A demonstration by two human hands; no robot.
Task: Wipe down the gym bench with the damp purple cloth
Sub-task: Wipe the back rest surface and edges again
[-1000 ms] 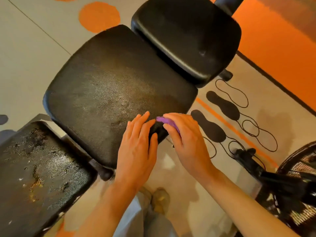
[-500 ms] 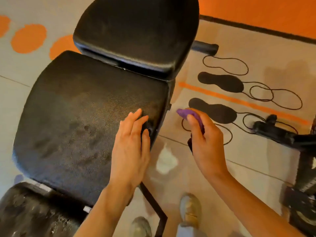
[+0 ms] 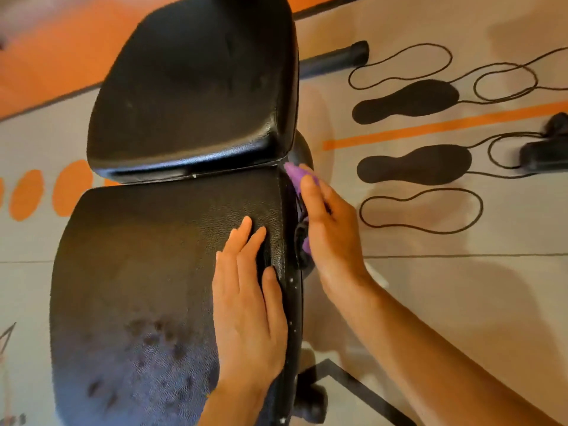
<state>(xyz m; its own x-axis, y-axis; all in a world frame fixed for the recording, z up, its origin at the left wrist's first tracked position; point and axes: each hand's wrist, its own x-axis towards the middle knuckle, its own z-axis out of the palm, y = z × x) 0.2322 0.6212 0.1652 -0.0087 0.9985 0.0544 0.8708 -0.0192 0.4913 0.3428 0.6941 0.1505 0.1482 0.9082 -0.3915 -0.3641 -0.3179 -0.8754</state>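
Observation:
The black gym bench has a wide seat pad [image 3: 147, 256] and a back pad [image 3: 190, 87] meeting at a seam. Damp dark patches show on the near part of the seat. My left hand [image 3: 249, 302] lies flat on the seat's right part, fingers straight, near the stitched edge. My right hand [image 3: 329, 229] holds the purple cloth [image 3: 295, 175] against the seat's right side wall, just below the seam. Only the cloth's tip past my fingertips and a bit under my palm show.
The bench's black foot bar [image 3: 338, 58] sticks out at the back right, and its frame base [image 3: 347, 382] lies on the floor below my right arm. Black footprint markings [image 3: 412, 164] cover the floor to the right. A dark machine part [image 3: 544, 155] sits at the right edge.
My right hand has moved from the air beside the bench onto the seat's right side, up near the seam, with the cloth. The view has swung round over the bench. My left hand stays flat on the seat.

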